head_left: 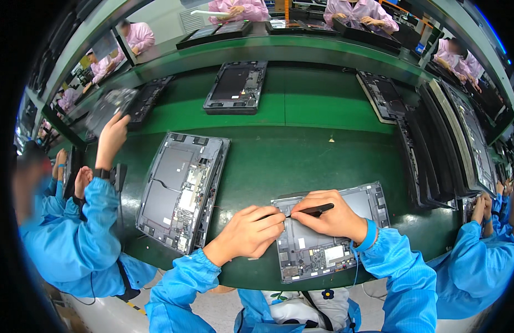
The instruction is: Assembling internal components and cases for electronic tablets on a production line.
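An opened tablet (323, 258), its circuit board and flat grey battery panels exposed, lies in front of me. My right hand (334, 213) is closed on a slim black pen-shaped tool (318, 209), the tip pointing left toward the tablet's upper left part. My left hand (248, 232) is pinched at the tablet's left edge, its fingertips almost meeting those of the right. A thin dark sliver shows between the left fingers, too small to name. A blue wrist strap (369, 235) with a cord circles my right wrist.
Stacked opened tablets (182, 191) lie on the green table (268, 161) to my left. Another tablet (235, 89) is at the back. Upright tablets and dark pads (443, 144) stand at the right. A co-worker's hand (113, 139) holds a tablet part at far left; others work beyond the shelf.
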Demonstrator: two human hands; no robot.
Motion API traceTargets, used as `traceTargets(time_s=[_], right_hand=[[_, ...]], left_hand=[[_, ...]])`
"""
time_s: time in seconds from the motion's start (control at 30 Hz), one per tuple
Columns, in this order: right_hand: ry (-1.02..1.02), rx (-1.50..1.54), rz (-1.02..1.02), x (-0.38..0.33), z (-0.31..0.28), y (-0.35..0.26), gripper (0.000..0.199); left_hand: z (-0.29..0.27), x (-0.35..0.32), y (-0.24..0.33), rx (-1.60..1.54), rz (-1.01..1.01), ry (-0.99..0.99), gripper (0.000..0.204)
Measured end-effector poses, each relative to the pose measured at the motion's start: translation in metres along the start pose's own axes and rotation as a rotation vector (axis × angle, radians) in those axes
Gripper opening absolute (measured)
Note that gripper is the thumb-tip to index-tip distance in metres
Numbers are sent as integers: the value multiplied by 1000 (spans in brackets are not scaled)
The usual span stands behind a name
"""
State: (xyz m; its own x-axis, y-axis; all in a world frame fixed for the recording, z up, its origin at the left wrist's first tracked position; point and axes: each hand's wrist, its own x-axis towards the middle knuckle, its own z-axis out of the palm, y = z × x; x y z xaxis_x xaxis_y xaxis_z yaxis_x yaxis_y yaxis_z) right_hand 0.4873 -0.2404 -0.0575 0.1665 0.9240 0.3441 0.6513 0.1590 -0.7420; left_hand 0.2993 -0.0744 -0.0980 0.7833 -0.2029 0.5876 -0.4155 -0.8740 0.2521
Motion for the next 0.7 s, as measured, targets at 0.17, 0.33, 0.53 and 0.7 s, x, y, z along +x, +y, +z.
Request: traceTargets(time_s=[0.17,0.33,0.53,0.7], right_hand=[[-11,-37,-53,0,-1,6,8],[-22,4,93,1,-3,-1,8],[20,-69,1,-3,2,-4,7],[75,-122,0,-17,6,-17,6]], left_hand=[[2,-2,0,16,-14,4,23],[0,-2,2,10,-24,-3,21],[3,-3,5,32,-43,15,24],[5,-1,5,30,-59,8,29]])
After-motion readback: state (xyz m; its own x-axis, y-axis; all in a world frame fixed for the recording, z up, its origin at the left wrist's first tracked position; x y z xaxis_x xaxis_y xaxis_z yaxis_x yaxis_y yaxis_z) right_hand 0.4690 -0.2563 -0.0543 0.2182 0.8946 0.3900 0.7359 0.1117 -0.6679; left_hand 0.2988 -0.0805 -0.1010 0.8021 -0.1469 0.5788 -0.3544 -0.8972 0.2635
